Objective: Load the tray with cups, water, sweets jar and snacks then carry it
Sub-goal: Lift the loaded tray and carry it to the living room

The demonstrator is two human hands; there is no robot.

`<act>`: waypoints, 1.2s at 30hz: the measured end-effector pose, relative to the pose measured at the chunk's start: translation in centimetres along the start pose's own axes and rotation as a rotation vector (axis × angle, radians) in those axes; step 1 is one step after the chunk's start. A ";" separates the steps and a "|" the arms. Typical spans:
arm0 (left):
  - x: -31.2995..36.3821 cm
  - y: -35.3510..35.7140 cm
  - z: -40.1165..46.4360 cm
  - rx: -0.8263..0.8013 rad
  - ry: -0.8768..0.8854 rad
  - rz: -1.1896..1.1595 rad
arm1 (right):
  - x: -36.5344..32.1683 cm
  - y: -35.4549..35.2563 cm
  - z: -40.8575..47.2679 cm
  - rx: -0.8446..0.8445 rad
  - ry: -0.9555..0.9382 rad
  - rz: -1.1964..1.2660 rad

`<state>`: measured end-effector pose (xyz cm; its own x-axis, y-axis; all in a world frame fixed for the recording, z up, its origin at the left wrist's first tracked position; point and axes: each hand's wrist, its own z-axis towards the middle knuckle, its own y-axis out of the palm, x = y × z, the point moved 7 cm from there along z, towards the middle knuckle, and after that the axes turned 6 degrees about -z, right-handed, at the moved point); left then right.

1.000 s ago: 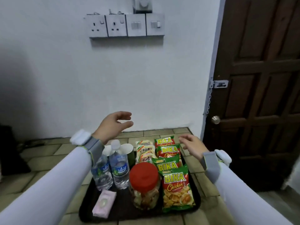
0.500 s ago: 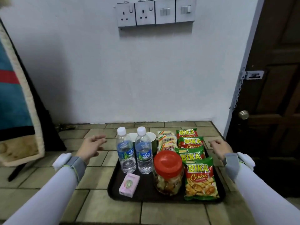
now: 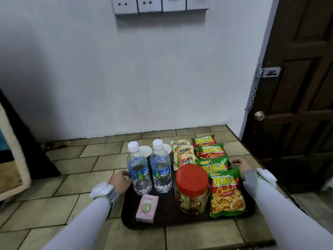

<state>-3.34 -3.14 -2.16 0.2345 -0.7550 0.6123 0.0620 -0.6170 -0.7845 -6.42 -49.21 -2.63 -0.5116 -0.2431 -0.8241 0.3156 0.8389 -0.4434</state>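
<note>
Reaching to the tray's [image 3: 162, 223] left edge, the left hand [image 3: 120, 182] rested there with fingers curled at the rim, though I could not tell whether it truly gripped. On the dark tray, which sat on the tiled floor [image 3: 54, 204], stood two water bottles [image 3: 139, 170], paper cups [image 3: 146, 150] behind them, a pink packet [image 3: 146, 208], the red-lidded sweets jar [image 3: 191, 189] and Bika snack bags [image 3: 225, 193]. The right hand [image 3: 240, 166] lay at the right rim, its grasp equally unclear.
</note>
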 end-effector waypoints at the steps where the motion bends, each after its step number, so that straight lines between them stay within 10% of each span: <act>1: -0.1 0.2 0.1 0.013 -0.002 0.012 | 0.1 -0.1 -0.6 -0.013 0.021 0.013; 15: -1.6 2.2 0.1 0.068 -0.017 0.045 | -1.2 1.5 -2.4 0.071 -0.177 -0.496; 36: -16.1 -12.4 -16.9 0.436 -0.474 0.152 | -10.3 17.8 -12.5 -0.368 -0.611 -0.576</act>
<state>-24.28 12.89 -0.65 0.6671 -0.5858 0.4602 0.3581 -0.2895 -0.8877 -5.56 -25.65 2.34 0.0334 -0.7993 -0.6000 -0.1855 0.5849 -0.7896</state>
